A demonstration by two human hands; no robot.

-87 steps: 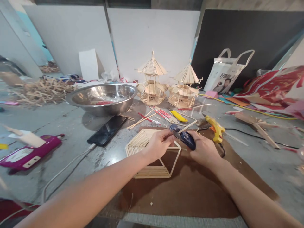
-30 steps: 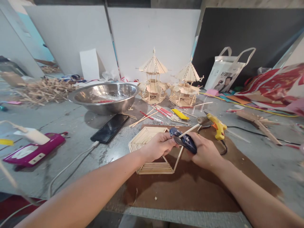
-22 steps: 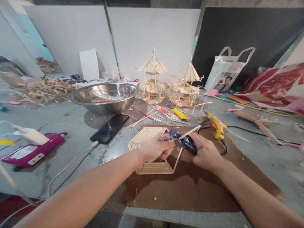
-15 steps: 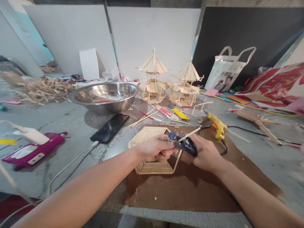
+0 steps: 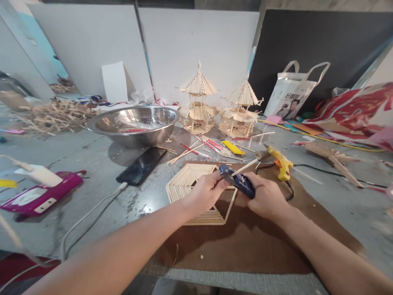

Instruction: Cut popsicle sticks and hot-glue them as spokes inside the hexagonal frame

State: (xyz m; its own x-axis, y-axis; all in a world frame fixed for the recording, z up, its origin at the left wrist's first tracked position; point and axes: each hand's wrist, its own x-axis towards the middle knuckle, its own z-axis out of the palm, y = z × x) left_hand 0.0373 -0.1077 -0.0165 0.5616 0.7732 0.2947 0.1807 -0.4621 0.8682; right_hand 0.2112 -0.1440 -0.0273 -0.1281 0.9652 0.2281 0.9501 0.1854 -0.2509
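My right hand (image 5: 266,193) is wrapped round a dark blue hand cutter (image 5: 244,185), probably pruning shears, whose metal head points left. A thin pale wooden stick (image 5: 247,166) crosses the cutter's head and sticks out up and to the right. Close against that head, my left hand (image 5: 206,191) is closed with thumb and fingers pinched at the stick's lower end, which the fingers hide. Beneath both hands lies a hexagonal frame of wooden sticks (image 5: 181,186), its rows filled in on the left and its right part open.
Under the frame is a brown mat (image 5: 245,254). A yellow glue gun (image 5: 283,164) with a black cord stands right. Farther back are a yellow knife (image 5: 233,147), loose sticks and two stick pagodas (image 5: 199,110). Left are a phone (image 5: 141,167), steel basin (image 5: 135,139) and purple power strip (image 5: 46,194).
My left hand has turned slightly, with its fingers now tucked out of sight under it. The cutter and stick have shifted a little, and the stick's free end sits slightly more to the left.
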